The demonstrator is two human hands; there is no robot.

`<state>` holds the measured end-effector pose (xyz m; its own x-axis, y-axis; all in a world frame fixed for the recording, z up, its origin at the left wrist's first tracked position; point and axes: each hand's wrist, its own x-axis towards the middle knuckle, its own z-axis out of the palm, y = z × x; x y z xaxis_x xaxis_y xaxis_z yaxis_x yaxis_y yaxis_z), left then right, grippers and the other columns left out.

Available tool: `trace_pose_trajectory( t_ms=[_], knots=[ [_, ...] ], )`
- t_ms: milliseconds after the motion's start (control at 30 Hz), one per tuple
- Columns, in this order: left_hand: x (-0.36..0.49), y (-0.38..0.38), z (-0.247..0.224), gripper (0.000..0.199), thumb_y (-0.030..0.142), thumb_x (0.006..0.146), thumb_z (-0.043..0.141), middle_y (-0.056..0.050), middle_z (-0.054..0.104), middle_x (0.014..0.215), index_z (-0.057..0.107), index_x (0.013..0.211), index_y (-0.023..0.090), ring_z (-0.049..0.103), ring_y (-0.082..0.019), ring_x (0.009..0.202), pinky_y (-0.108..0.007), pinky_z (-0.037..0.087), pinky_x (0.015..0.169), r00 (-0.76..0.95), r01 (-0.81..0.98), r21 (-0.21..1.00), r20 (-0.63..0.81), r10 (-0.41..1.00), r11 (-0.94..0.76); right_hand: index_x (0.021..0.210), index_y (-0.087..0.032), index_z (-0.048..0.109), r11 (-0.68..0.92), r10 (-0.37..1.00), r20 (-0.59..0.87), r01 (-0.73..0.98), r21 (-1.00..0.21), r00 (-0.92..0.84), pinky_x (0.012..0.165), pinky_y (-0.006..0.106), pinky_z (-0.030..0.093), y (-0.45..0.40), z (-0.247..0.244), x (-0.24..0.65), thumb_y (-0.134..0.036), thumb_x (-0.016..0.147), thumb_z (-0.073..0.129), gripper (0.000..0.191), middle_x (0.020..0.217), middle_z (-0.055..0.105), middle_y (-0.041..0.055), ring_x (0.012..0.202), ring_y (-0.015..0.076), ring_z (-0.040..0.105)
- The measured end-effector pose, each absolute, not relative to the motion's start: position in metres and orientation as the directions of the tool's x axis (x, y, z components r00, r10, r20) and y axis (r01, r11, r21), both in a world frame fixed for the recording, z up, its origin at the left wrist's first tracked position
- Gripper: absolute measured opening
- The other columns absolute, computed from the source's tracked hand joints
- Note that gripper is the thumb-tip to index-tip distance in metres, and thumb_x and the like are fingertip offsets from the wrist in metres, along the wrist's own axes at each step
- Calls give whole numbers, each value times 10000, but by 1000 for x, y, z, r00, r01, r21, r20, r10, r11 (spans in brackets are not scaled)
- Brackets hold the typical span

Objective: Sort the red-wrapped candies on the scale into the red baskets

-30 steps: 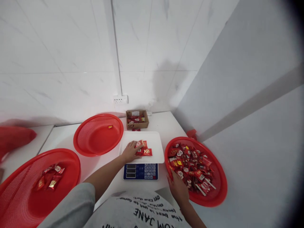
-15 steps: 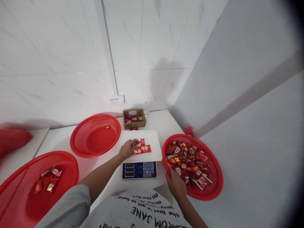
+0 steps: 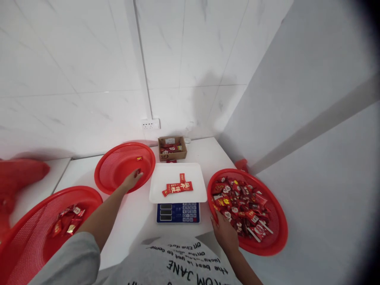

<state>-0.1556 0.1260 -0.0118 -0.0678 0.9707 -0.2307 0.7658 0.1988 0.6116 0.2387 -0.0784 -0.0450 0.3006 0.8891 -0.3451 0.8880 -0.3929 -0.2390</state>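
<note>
Evidently we are at a sorting-like step, judging by how the packets lie around the scale [image 3: 160, 174] on the worktop [image 3: 133, 221]. Our left hand [image 3: 132, 181] reaches over the empty-looking middle of the red basket [image 3: 104, 170] to the left of the scale, where one small yellow packet [image 3: 139, 158] lies. Its fingers are gathered close, with a dark red patch at their tips; we cannot tell whether they pinch a packet or only show nails. Our right hand [image 3: 225, 235] is at the near rim of the full basket [image 3: 278, 217] to the right of the scale, fingers curled at that rim, though how tightly they close we cannot tell. A few red packets [image 3: 179, 187] lie on the scale's white tray, one upright strip touching the longer flat ones. Beyond the scale sits a small carton [image 3: 175, 156] of red packets. If something is between the left fingertips, setting it down would call for lowering the fingers inside the rim and parting them gently, while the right hand keeps the full basket steady.
</note>
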Motion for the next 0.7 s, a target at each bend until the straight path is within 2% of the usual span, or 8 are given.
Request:
trace_pose_trajectory(
  t_ms=[67, 200, 300, 367, 400, 467, 533, 700],
  knots=[
    [-159, 123, -18, 555, 551, 801, 485, -145, 598, 1201, 550, 1198, 169, 551, -278, 1113, -369, 431, 915, 32, 777, 612, -272, 962, 147, 1337, -142, 383, -396, 885, -355, 888, -234, 301, 881, 336, 418, -78, -44, 238, -380, 901, 228, 520, 1320, 495, 124, 1145, 230, 511],
    [-145, 122, -25, 514, 516, 855, 397, -135, 582, 1226, 551, 1198, 166, 533, -257, 1141, -375, 404, 960, 129, 803, 594, -252, 959, 48, 1331, -150, 387, -402, 881, -362, 884, -238, 303, 883, 327, 416, -78, -44, 239, -367, 901, 241, 503, 1320, 495, 121, 1153, 219, 507],
    [-118, 120, -27, 508, 442, 872, 404, -150, 486, 1329, 470, 1272, 136, 410, -272, 1255, -417, 313, 1039, 120, 824, 566, -152, 981, -13, 1331, -160, 388, -405, 884, -349, 882, -241, 311, 885, 322, 415, -78, -45, 239, -373, 902, 248, 499, 1318, 498, 116, 1147, 214, 513],
    [-92, 113, -28, 511, 417, 871, 431, -122, 394, 1407, 424, 1310, 156, 287, -253, 1329, -412, 229, 1091, 216, 829, 538, -51, 975, -155, 1329, -159, 393, -407, 884, -345, 881, -240, 315, 888, 321, 412, -78, -45, 238, -378, 903, 249, 501, 1316, 500, 119, 1145, 215, 515],
    [-79, 108, -29, 521, 424, 867, 444, -115, 371, 1422, 417, 1317, 162, 261, -249, 1340, -411, 212, 1100, 321, 818, 503, 4, 947, -280, 1325, -157, 401, -408, 884, -346, 881, -238, 316, 892, 321, 410, -78, -45, 238, -379, 903, 249, 501, 1311, 504, 121, 1147, 215, 514],
    [-52, 97, -34, 578, 459, 837, 496, -118, 360, 1427, 400, 1332, 176, 265, -262, 1336, -422, 229, 1093, 550, 748, 423, 36, 835, -511, 1314, -151, 416, -410, 882, -349, 882, -234, 317, 890, 321, 411, -78, -44, 238, -381, 903, 249, 500, 1302, 512, 126, 1140, 217, 519],
    [-29, 87, -40, 630, 466, 802, 555, -132, 383, 1406, 389, 1336, 176, 316, -276, 1306, -424, 268, 1072, 657, 702, 361, 6, 754, -614, 1316, -152, 414, -407, 884, -346, 881, -241, 314, 879, 323, 418, -77, -44, 237, -381, 903, 249, 500, 1297, 517, 122, 1128, 219, 527],
    [-8, 80, -54, 381, 284, 878, 473, -123, 548, 1178, 481, 1242, 172, 495, -243, 1091, -400, 382, 953, 655, 724, 268, 22, 755, -636, 1331, -162, 394, -402, 889, -339, 879, -256, 307, 866, 326, 422, -77, -43, 237, -386, 902, 258, 503, 1286, 527, 111, 1120, 220, 530]
  ],
)
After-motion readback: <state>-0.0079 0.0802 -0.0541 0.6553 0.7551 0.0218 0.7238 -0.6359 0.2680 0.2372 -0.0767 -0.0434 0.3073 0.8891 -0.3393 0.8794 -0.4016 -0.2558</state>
